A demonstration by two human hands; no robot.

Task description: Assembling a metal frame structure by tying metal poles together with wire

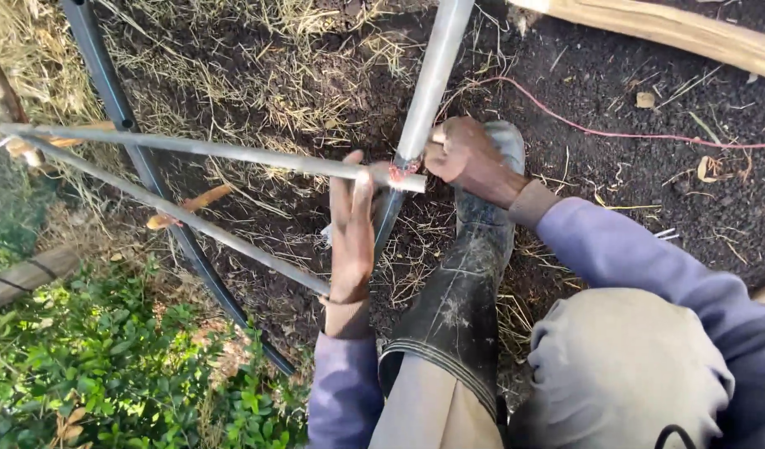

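Note:
Two grey metal poles cross in front of me: a horizontal pole (199,148) and a steeper pole (428,83) running up and away. Red wire (403,170) is wrapped at their crossing. My left hand (351,229) reaches up from below with its fingers flat against the horizontal pole beside the joint. My right hand (464,154) is closed at the joint on the right side, pinching the red wire. A second thin grey pole (183,218) slants below the first.
A black pipe (141,158) runs diagonally over dark soil and dry straw. My black rubber boot (461,291) stands under the joint. A red cord (615,133) trails across the soil, a wooden plank (690,33) lies top right, green plants (108,366) bottom left.

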